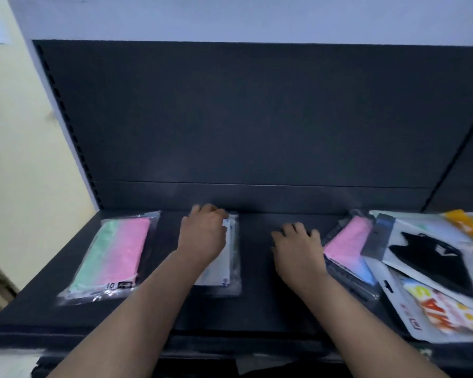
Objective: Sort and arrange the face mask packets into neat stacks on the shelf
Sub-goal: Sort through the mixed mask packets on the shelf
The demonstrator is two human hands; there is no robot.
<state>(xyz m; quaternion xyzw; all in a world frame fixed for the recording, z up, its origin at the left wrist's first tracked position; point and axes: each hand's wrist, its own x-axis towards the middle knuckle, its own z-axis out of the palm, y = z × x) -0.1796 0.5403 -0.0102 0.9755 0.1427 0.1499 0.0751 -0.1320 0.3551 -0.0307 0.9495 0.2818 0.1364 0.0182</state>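
Observation:
A clear packet of green and pink masks (112, 253) lies flat at the left of the dark shelf (257, 304). My left hand (202, 233) rests on a white mask packet stack (230, 266) in the middle, fingers curled over its far end. My right hand (298, 249) lies palm down on the bare shelf, fingers spread, just left of a pink and blue mask packet (347, 246). That packet sits at the edge of an untidy pile on the right, which includes a black mask packet (434, 257) and a colourful printed packet (445, 309).
The shelf's dark back panel (257, 118) rises behind the packets. A cream wall (17, 159) stands to the left. The shelf's front edge (230, 342) runs below my forearms. A yellow-orange packet (464, 222) pokes out at the far right.

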